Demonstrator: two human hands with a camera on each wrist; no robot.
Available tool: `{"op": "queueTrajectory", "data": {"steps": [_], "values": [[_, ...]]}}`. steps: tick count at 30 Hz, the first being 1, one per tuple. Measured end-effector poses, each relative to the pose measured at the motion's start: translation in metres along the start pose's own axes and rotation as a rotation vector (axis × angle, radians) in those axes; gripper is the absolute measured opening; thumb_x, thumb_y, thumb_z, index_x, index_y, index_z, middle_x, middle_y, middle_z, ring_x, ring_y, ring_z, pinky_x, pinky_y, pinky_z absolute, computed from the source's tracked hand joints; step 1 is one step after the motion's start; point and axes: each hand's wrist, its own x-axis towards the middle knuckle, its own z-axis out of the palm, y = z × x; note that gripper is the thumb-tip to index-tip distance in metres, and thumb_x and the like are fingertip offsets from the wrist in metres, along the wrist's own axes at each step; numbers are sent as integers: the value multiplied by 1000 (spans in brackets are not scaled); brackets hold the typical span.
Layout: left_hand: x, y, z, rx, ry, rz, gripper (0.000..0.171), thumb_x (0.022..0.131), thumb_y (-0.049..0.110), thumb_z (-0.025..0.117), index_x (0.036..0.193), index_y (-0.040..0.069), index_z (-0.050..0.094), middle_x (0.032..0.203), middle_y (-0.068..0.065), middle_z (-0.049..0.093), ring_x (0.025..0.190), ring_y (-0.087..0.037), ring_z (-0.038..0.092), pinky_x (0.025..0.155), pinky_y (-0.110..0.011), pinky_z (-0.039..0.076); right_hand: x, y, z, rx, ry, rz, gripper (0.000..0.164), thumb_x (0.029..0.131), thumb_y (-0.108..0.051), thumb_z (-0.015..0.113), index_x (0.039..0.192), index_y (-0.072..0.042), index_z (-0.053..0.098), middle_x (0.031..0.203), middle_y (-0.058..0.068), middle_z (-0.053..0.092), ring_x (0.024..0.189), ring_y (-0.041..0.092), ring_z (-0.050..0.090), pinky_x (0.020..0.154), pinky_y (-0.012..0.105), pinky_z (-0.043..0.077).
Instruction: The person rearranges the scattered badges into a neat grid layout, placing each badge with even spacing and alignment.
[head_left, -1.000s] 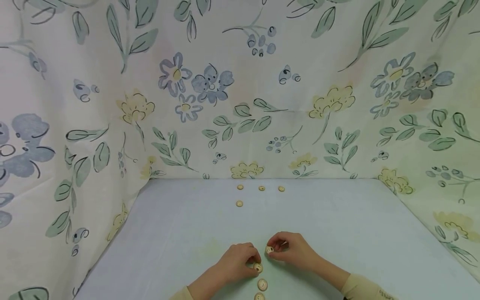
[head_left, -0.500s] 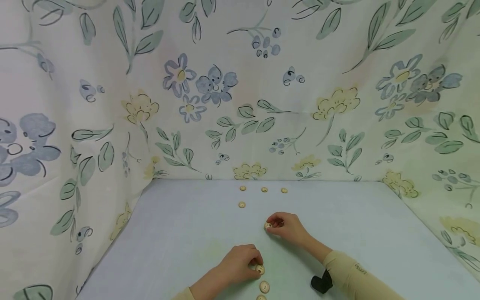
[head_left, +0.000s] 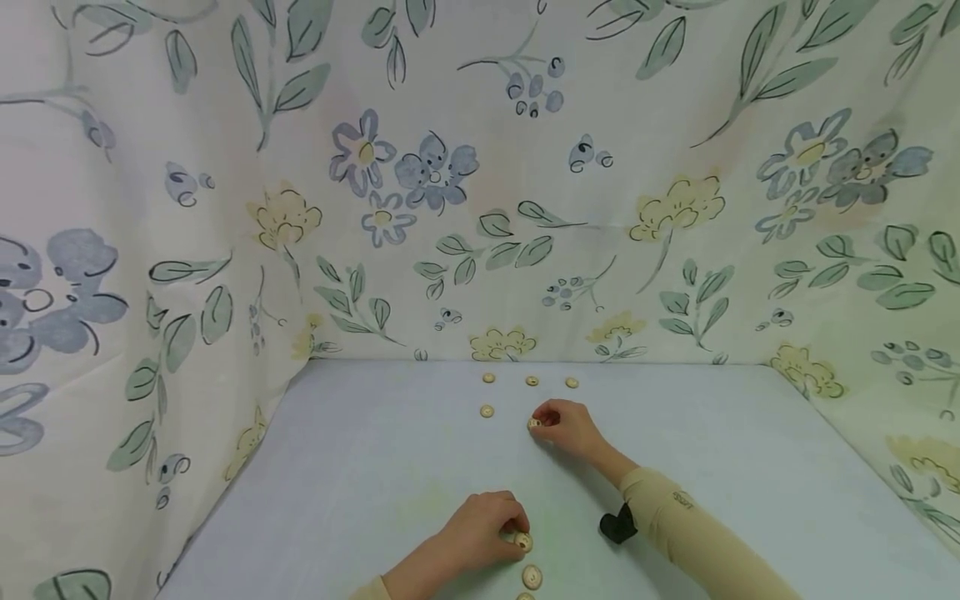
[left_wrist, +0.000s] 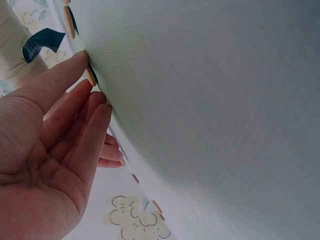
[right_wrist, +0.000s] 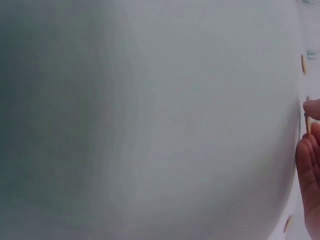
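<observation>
Right disc [head_left: 533, 423]: pale tan, round, dark marks on its face, partly covered; pinched between thumb and fingers of the right hand [head_left: 566, 429], just right of the lone disc [head_left: 487, 411] and in front of the far row [head_left: 532, 381] of three. Left disc [head_left: 523, 542]: same tan, dark spot on its face, thin when seen edge-on from the left wrist; pinched likewise by the left hand [head_left: 480, 529], closer to the person. Next disc [head_left: 532, 577] is seen just below it, face marks too small to read
</observation>
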Motion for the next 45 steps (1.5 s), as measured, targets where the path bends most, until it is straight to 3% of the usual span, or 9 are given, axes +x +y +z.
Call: {"op": "queueTrajectory", "data": {"steps": [15, 45], "values": [[0, 0, 1, -4, 2, -7, 17, 74, 17, 82, 88, 17, 71, 80, 16, 55, 73, 4, 50, 69, -13, 40, 22, 7, 2, -68, 2, 66, 15, 81, -15, 78, 92, -8, 70, 79, -1, 61, 74, 14, 55, 67, 31, 47], [-1, 2, 0, 25, 21, 0, 17, 74, 19, 82, 87, 18, 71, 79, 16, 55, 72, 4, 50, 68, -13, 39, 18, 1, 2, -36, 12, 92, 19, 81, -12, 78, 96, -3, 69, 80, 0, 62, 76, 13, 55, 69, 30, 46]]}}
